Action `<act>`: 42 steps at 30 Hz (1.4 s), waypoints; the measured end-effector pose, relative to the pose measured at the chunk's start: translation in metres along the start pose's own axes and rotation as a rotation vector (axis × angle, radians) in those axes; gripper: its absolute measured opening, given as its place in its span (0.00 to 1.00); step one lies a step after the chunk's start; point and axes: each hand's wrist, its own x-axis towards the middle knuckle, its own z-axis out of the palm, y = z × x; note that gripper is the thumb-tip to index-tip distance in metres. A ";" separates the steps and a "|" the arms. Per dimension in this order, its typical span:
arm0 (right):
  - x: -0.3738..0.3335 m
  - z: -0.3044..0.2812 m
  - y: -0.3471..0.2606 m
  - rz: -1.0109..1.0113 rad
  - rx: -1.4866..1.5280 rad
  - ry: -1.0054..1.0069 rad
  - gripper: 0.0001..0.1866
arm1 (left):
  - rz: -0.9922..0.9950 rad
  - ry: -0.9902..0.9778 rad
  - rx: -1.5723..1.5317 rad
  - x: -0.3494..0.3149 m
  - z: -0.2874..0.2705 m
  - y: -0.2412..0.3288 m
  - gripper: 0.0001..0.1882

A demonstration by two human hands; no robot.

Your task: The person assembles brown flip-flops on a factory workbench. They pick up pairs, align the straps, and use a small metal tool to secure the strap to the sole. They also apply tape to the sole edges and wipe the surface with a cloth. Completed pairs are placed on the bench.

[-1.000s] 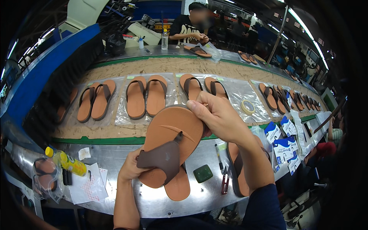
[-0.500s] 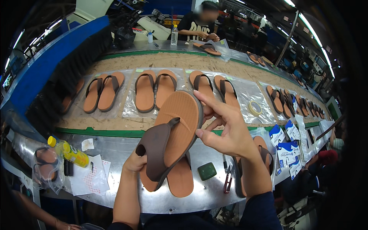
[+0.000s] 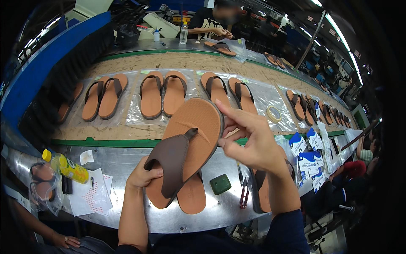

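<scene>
Tilted up in front of me is a flip-flop (image 3: 198, 114) with a tan footbed, dark brown strap and dark sole edge. My left hand (image 3: 146, 172) grips it by the side near the strap, thumb at the strap's edge. At the toe end, my right hand (image 3: 249, 137) holds the sole's rim with bent fingers and thumb. Beneath it a second tan flip-flop (image 3: 192, 199) lies on the metal table, partly covered. To the right of that are a green block (image 3: 220, 184), small red-handled snips (image 3: 244, 194) and another flip-flop (image 3: 261, 192), half hidden by my right forearm.
Across a brown conveyor belt (image 3: 110, 131) lie pairs of flip-flops (image 3: 151, 95) on clear bags, plus a tape roll (image 3: 274, 113). A yellow bottle (image 3: 72, 168) and papers (image 3: 91, 194) are left; blue-white cards (image 3: 311, 163) right. A co-worker (image 3: 207, 25) sits opposite; another person's hand (image 3: 65, 240) shows lower left.
My view has shifted slightly, so the scene sits further left. The flip-flop stays in both hands; my left thumb now shows along the strap, and my right thumb sits slightly higher on the rim.
</scene>
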 end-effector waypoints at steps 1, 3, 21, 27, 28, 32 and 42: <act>-0.001 0.001 -0.001 -0.035 -0.026 -0.001 0.33 | 0.007 -0.006 0.005 0.000 -0.001 0.000 0.33; -0.002 -0.005 0.002 -0.013 -0.065 -0.038 0.33 | 0.019 -0.021 0.013 0.002 0.000 0.000 0.35; 0.093 0.189 0.004 -0.267 -0.112 -0.187 0.15 | 0.273 0.343 -0.575 0.007 -0.036 0.008 0.31; 0.130 0.354 0.036 -0.237 -0.458 -0.824 0.16 | 0.307 0.497 -0.309 0.048 -0.062 -0.040 0.31; 0.131 0.381 0.052 -0.255 -0.538 -0.783 0.15 | 0.289 0.511 -0.284 0.046 -0.057 -0.028 0.32; 0.101 0.427 0.074 -0.208 -0.311 -0.578 0.12 | 0.272 0.488 -0.371 0.044 -0.057 -0.018 0.33; 0.166 0.363 -0.005 -0.195 0.277 -0.344 0.14 | 0.202 0.509 -0.539 0.038 -0.056 -0.027 0.25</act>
